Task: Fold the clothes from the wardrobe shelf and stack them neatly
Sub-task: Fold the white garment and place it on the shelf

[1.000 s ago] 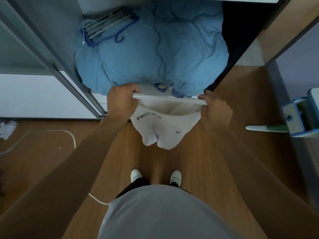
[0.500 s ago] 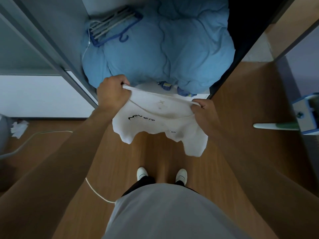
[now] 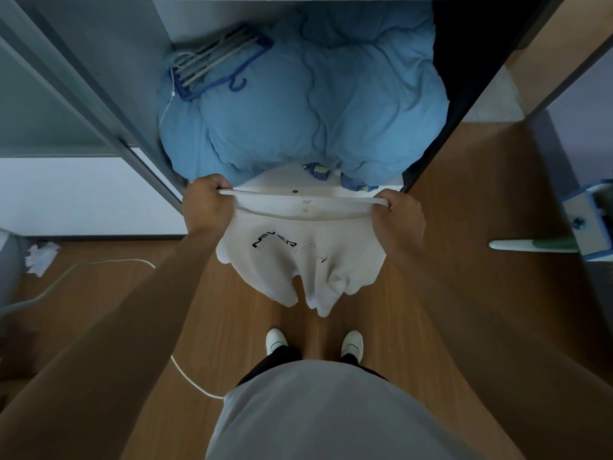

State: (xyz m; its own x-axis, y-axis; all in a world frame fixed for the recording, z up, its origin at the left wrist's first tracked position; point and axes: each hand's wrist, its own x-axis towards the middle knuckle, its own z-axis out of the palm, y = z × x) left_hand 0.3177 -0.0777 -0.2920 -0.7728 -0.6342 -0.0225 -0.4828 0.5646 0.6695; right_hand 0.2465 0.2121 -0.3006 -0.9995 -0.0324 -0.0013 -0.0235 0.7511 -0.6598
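Note:
A white T-shirt (image 3: pixel 308 260) with black lettering hangs in the air in front of the wardrobe shelf (image 3: pixel 292 184). My left hand (image 3: pixel 205 207) grips its top edge at the left. At the right end of that edge, my right hand (image 3: pixel 401 214) grips it too. The top edge is stretched straight between the two hands and the body of the shirt droops toward the floor. Behind it a bulky light-blue quilt (image 3: pixel 315 104) fills the shelf.
Blue and grey hangers (image 3: pixel 215 64) lie on the quilt's far left. Wardrobe side panels (image 3: pixel 109 91) flank the shelf. On the wooden floor lie a white cable (image 3: pixel 109 263) and crumpled paper (image 3: pixel 41 258). A blue-white appliance (image 3: pixel 587 224) stands at right. My feet (image 3: pixel 311 340) are below.
The shirt was held slack and tilted half a second ago; now both hands have pulled its top edge taut and level again, and the body hangs straight down.

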